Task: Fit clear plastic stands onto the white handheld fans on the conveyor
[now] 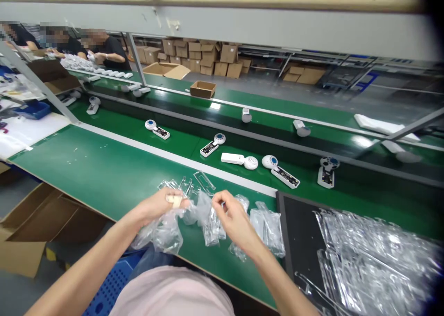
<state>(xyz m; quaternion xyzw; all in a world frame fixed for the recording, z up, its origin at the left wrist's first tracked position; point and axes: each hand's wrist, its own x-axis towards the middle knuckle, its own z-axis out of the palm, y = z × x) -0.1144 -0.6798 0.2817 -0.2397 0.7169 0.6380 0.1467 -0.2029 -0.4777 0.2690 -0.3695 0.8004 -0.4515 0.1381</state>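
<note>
My left hand [166,204], with a pale wrap on one finger, is closed on a crumpled clear plastic bag [168,232] that hangs over the table's front edge. Just to the right, my right hand [231,214] has its fingers curled in beside the bag's raised film [202,207]; whether it pinches the film is too small to tell. Clear plastic frames [204,181] lie loose behind my hands. More bagged clear parts [267,228] rest on the green table [104,163] around and right of my right hand.
A black tray [298,228] at right bears a heap of clear parts [374,260]. White devices with round heads [251,162] lie along the green belt [187,145] behind a white strip. Cardboard boxes [58,214] stand lower left. People [111,52] sit far left. A rail crosses above.
</note>
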